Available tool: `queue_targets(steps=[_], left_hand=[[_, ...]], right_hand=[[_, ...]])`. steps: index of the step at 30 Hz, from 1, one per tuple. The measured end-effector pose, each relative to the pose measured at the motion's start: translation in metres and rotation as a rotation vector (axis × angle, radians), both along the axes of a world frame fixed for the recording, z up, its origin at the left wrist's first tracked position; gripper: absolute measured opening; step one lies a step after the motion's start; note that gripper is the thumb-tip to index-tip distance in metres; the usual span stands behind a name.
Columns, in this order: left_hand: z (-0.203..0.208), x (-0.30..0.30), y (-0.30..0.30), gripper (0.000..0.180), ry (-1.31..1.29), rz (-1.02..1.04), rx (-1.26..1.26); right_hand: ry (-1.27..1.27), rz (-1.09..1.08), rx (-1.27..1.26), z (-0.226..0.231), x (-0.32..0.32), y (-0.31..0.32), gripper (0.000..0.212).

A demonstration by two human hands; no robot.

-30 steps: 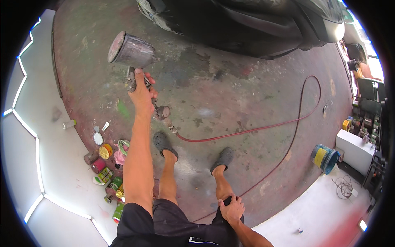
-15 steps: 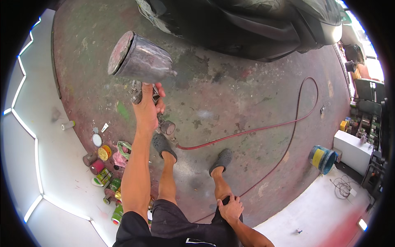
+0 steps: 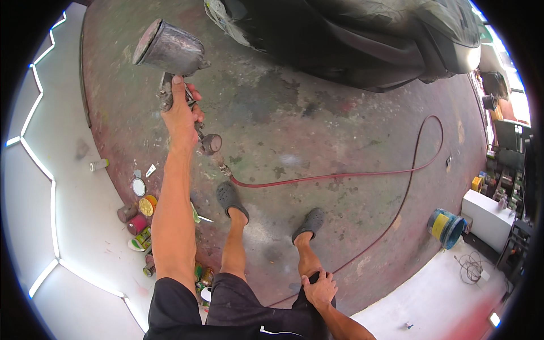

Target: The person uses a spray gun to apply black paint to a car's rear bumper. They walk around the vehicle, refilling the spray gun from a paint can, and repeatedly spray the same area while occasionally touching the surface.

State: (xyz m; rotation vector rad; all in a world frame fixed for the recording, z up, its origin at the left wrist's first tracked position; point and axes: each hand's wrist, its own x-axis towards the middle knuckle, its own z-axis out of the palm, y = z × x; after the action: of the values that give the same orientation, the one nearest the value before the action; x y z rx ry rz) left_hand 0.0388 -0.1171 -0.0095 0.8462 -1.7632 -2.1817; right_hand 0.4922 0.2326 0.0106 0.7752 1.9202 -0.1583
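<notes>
My left hand is closed round the handle of a spray gun and reaches out far at the left. A paint-stained metal cup sits tilted on top of the gun. Below the grip hangs a small round gauge or regulator. A red air hose runs from the bottom of the handle. My right hand rests on my knee at the hem of the dark shorts, fingers spread and holding nothing visible.
A dark motor vehicle, partly masked with plastic sheeting, stands ahead. The hose loops across the stained floor. Paint cans and bottles line the left wall. At the right are a blue bucket, a white box and a coiled cable.
My left hand has moved the spray gun farther away and to the left, pulling the hose end along. The view has shifted slightly. My right hand stays on the knee.
</notes>
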Motion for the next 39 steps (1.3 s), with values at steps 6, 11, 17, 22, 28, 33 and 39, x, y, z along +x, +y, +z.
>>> queue_targets(steps=[6, 11, 17, 22, 28, 33, 39], left_hand=[[0.017, -0.004, -0.003, 0.05, -0.051, 0.063, -0.026], [0.04, 0.014, 0.01, 0.049, -0.035, -0.148, 0.035], [0.074, 0.019, 0.024, 0.048, 0.002, -0.377, 0.076], [0.067, -0.013, -0.008, 0.046, 0.011, -0.294, -0.022], [0.061, -0.058, -0.051, 0.047, -0.02, -0.123, -0.119], [0.069, -0.075, -0.06, 0.049, 0.018, -0.029, -0.105], [0.086, -0.072, -0.052, 0.05, -0.003, -0.058, -0.119]], right_hand=[[-0.009, 0.003, 0.011, -0.001, -0.002, 0.0, 0.081], [-0.004, 0.046, 0.025, -0.003, -0.001, -0.002, 0.081], [-0.012, 0.03, 0.015, -0.002, -0.007, -0.003, 0.083], [0.005, 0.039, 0.018, -0.004, -0.004, -0.005, 0.084], [-0.027, 0.039, 0.021, 0.0, -0.011, -0.009, 0.083], [-0.029, 0.007, 0.025, -0.003, -0.009, -0.006, 0.088], [-0.027, -0.013, 0.018, 0.0, -0.011, -0.008, 0.087]])
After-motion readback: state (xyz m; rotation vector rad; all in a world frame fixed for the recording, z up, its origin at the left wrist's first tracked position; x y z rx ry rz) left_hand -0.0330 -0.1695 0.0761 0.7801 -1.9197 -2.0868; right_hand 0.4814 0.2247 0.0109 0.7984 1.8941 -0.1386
